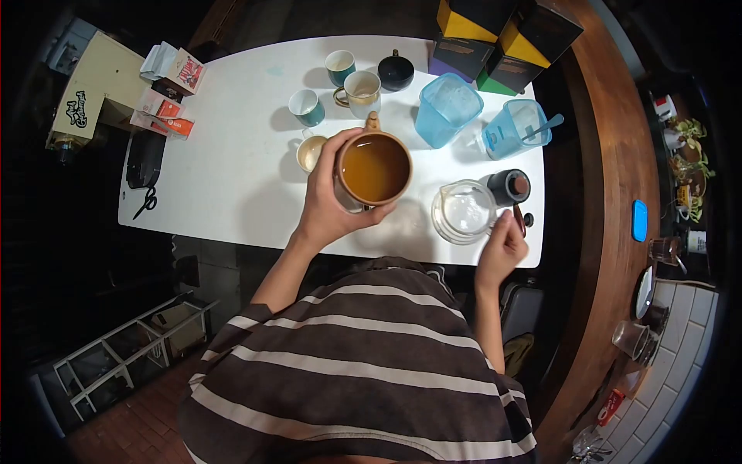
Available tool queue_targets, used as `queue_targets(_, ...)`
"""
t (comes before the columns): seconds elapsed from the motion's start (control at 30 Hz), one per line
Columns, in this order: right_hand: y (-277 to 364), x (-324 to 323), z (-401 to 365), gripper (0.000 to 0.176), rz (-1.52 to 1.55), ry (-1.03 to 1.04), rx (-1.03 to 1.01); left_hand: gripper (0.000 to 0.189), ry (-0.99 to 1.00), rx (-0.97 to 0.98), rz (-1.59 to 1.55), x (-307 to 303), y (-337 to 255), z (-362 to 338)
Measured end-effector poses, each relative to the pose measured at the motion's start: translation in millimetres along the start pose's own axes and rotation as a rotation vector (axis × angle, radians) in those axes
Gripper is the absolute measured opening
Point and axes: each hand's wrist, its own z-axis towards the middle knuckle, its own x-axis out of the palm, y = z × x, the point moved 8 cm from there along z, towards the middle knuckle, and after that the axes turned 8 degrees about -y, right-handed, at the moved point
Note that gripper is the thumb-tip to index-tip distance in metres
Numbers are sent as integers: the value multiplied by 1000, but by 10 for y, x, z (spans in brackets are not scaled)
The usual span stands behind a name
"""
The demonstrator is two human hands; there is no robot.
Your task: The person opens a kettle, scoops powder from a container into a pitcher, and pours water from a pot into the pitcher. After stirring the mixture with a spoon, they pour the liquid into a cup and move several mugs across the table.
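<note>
My left hand (328, 189) is wrapped round a brown mug (342, 176) holding amber-brown liquid, raised over the white table. The mug's handle points away from me. My right hand (502, 251) is closed at the handle of a clear glass jug (464, 213) near the table's right front edge. The jug looks nearly empty. Right behind that hand stands a dark cylinder with a brown top (512, 187), perhaps a grinder. A small cream cup (311, 153) is partly hidden by my left hand.
Beyond the mug stand a white mug (362, 94), two teal cups (340, 68) and a black cup (396, 71). Two blue translucent containers (448, 110) are at the right, one with a spoon. Dark boxes (464, 54) line the back. Scissors (144, 203) lie on the left edge.
</note>
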Motion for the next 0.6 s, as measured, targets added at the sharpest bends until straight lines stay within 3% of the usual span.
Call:
queue_targets(0.13,-510,212,-153,45,7,71,25,96,-55,-80,-16,-117,145,-109)
queue_targets(0.37,-832,384,-241,47,100,121,175,95,-159,-162,-23,-356,254,-302)
queue_targets(0.6,-1019,442,-286,47,133,135,200,94,-214,-184,12,-526,319,-450)
